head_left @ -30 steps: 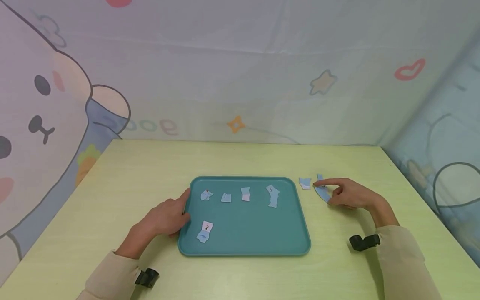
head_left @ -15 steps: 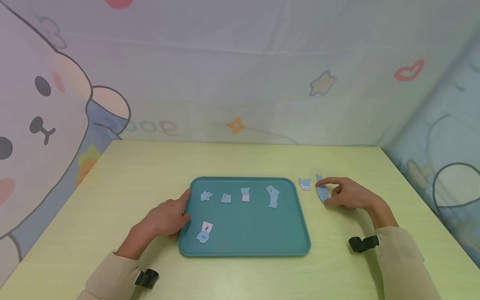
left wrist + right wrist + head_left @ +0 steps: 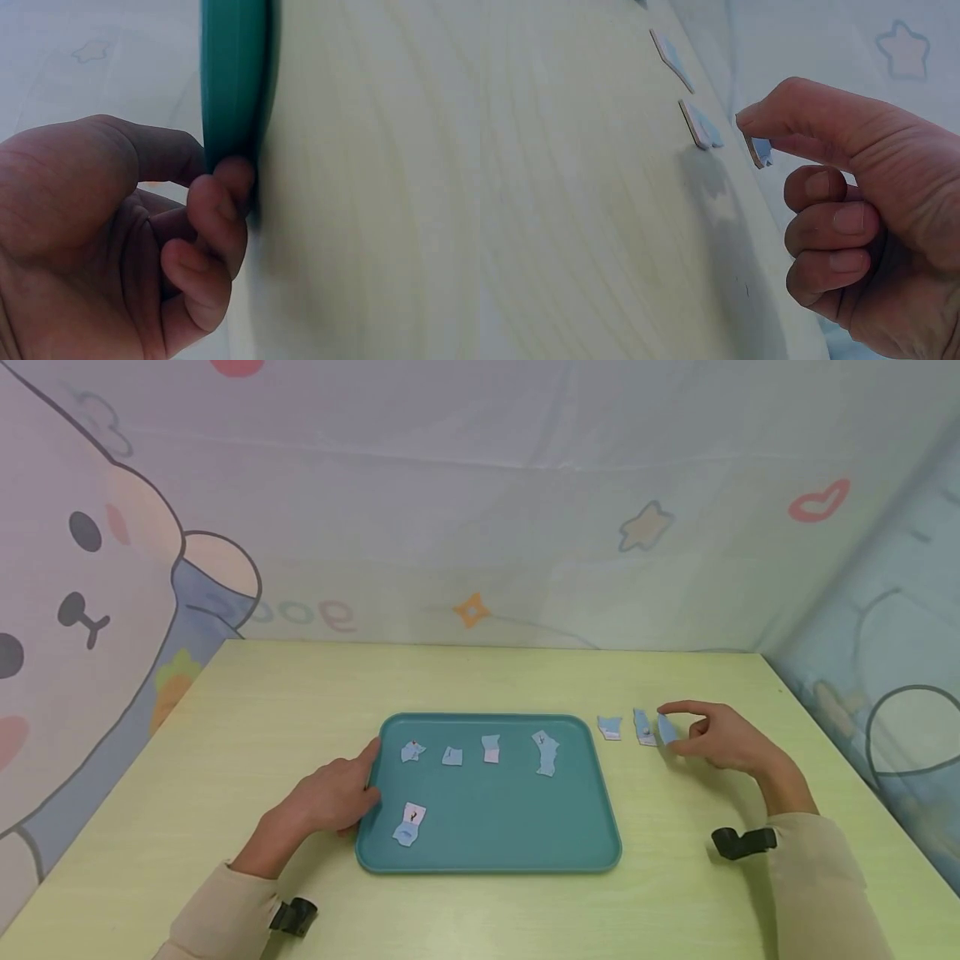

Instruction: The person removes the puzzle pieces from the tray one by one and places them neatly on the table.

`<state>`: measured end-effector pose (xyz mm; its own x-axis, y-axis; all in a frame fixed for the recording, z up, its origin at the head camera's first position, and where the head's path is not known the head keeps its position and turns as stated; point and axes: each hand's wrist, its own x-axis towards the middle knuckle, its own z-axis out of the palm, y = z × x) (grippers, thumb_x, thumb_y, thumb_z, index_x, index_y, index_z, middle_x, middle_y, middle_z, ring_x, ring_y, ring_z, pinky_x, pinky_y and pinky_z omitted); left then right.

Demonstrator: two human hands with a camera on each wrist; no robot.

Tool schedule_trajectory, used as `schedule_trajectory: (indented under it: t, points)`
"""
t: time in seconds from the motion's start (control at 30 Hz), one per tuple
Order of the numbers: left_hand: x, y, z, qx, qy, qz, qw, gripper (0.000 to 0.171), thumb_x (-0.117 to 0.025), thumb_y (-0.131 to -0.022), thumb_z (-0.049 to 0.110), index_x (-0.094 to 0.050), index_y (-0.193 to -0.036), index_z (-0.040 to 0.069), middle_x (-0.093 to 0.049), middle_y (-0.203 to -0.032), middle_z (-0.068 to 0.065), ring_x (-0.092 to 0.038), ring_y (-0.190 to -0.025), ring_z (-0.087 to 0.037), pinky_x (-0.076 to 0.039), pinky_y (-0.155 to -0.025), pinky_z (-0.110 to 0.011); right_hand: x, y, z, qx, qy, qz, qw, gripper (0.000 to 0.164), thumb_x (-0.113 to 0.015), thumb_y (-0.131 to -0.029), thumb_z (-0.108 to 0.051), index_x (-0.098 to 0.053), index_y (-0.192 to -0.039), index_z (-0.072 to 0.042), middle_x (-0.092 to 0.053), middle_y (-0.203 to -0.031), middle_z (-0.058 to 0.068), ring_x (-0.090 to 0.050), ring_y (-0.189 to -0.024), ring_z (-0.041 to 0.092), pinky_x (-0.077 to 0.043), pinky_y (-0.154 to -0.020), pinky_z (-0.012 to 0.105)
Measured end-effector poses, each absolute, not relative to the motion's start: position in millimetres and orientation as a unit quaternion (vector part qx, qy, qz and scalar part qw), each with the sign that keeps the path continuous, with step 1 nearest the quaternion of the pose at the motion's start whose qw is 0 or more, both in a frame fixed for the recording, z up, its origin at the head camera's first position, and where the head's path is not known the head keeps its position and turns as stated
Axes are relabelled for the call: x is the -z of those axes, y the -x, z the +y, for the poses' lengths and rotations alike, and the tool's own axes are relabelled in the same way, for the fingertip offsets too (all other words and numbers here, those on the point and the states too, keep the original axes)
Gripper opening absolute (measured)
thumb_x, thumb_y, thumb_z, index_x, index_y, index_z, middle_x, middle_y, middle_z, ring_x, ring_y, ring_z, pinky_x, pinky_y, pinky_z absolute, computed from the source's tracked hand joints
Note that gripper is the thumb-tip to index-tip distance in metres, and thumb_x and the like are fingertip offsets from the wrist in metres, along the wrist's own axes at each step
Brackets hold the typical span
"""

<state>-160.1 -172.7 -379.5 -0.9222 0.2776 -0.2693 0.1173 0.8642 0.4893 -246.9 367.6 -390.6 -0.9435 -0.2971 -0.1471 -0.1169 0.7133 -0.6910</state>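
My right hand (image 3: 718, 737) pinches a thin light-blue cardboard piece (image 3: 666, 730) between index finger and thumb, raised off the table. Its other fingers are curled into the palm in the right wrist view, where part of the piece (image 3: 760, 152) shows below the thumb. Just left of it lie two more blue-and-pink pieces, a nearer one (image 3: 642, 727) and a farther one (image 3: 610, 727). At the left, my left hand (image 3: 333, 795) grips the rim of a teal tray (image 3: 487, 870); its fingers curl under the edge in the left wrist view.
On the tray lie several irregular cardboard pieces: a row along the back, including a long one (image 3: 546, 753) at the right, and one piece (image 3: 409, 824) at the front left. The pale wooden table (image 3: 480, 918) meets a printed cloth (image 3: 480, 510) behind.
My right hand has drawn one blue piece rightward and up, apart from the piece that it lay against. The left hand and the tray have not moved.
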Motion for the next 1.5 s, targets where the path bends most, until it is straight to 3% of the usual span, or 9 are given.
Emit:
schedule_trajectory:
  t: [0.37,0.77,0.97,1.17,1.5]
  points:
    - [380,157,-172,-0.241,-0.1,0.951,0.169,0.076,-0.049,-0.099,0.008,-0.015,-0.164,-0.012,-0.052,-0.054,-0.002,-0.051,-0.045,-0.015,-0.037,-0.051,-0.029,402,254,380,0.314,0.097,0.941,0.08,0.065,-0.076,-0.092,-0.019,-0.053,-0.151,-0.004,-0.035,-0.062,-0.007,-0.029,-0.053,0.008,-0.03,-0.051,0.028]
    - [382,156,-173,-0.243,-0.095,0.95,0.172,0.076,-0.048,-0.099,0.008,-0.014,-0.165,-0.01,-0.053,-0.054,-0.002,-0.052,-0.045,-0.015,-0.036,-0.05,-0.028,408,256,380,0.306,0.111,0.941,0.09,0.069,-0.074,-0.092,-0.015,-0.049,-0.156,-0.004,-0.032,-0.062,-0.006,-0.027,-0.055,0.008,-0.029,-0.053,0.028]
    - [382,156,-174,-0.24,-0.095,0.951,0.17,0.076,-0.048,-0.099,0.008,-0.015,-0.165,-0.01,-0.053,-0.054,-0.002,-0.051,-0.045,-0.015,-0.036,-0.05,-0.029,396,253,377,0.32,0.115,0.937,0.085,0.075,-0.074,-0.093,-0.015,-0.043,-0.162,-0.01,-0.031,-0.063,-0.006,-0.027,-0.055,0.007,-0.03,-0.053,0.029]
    - [381,157,-174,-0.239,-0.098,0.951,0.168,0.077,-0.049,-0.099,0.008,-0.014,-0.165,-0.011,-0.052,-0.054,-0.002,-0.051,-0.045,-0.015,-0.036,-0.05,-0.029,373,248,363,0.326,0.128,0.936,0.044,0.068,-0.076,-0.096,-0.023,-0.049,-0.158,-0.013,-0.041,-0.064,-0.004,-0.033,-0.056,0.007,-0.035,-0.057,0.031]
    - [378,159,-172,-0.236,-0.1,0.952,0.17,0.076,-0.049,-0.1,0.009,-0.014,-0.165,-0.011,-0.052,-0.055,-0.002,-0.051,-0.046,-0.015,-0.037,-0.051,-0.029,346,229,311,0.302,0.155,0.938,-0.074,0.048,-0.079,-0.094,-0.025,-0.067,-0.139,-0.011,-0.055,-0.062,-0.001,-0.045,-0.053,0.011,-0.042,-0.062,0.031]
